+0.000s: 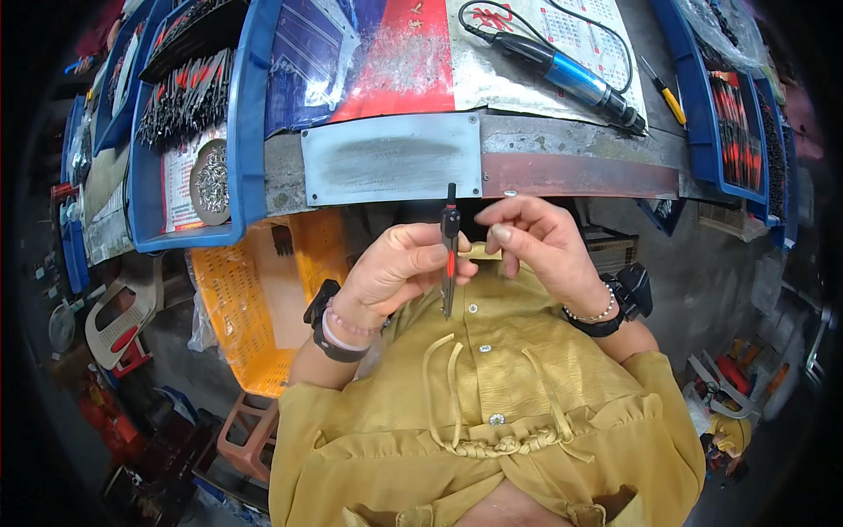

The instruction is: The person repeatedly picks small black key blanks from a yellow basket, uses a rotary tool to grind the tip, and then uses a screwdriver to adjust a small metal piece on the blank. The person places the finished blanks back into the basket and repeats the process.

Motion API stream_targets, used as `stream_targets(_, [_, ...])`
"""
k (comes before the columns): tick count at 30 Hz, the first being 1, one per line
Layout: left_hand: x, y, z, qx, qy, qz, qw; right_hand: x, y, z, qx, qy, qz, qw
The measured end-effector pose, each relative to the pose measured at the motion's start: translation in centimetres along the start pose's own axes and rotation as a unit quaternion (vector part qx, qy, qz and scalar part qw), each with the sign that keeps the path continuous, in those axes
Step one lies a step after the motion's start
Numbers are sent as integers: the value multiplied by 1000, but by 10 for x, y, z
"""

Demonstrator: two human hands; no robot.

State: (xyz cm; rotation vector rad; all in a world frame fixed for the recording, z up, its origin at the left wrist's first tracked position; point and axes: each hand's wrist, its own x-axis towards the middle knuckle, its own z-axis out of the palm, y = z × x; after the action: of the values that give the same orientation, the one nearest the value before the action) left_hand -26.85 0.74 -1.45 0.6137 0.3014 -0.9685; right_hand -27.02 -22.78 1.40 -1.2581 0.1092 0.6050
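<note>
My left hand (404, 268) pinches a black drawing compass (450, 246) with red on its legs, in front of my chest. The compass stands upright, its knob at the top and its closed legs pointing down. Just right of it is my right hand (544, 246), apart from the compass. Its fingers are loosely bent, the thumb a little away from the index finger, and I see nothing between them. Beyond both hands runs the workbench's front edge, with a scuffed metal plate (391, 158) fixed to it.
A blue electric screwdriver (571, 77) with a cable lies on the bench, near a yellow-handled screwdriver (672, 101). At left, a blue bin (250, 149) holds compass parts and a dish of small metal pieces (212, 180). Blue bins (698, 97) stand right. Below left is a yellow crate (233, 299).
</note>
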Motion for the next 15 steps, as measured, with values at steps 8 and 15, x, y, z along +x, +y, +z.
stream_targets(8, [-12,-11,28,264,87,187,942,16,-9,11,-7,-33,-42,999])
stream_targets(15, [-11,-20,45,583,218,347,701,18,-1,16,-45,-32,-93,994])
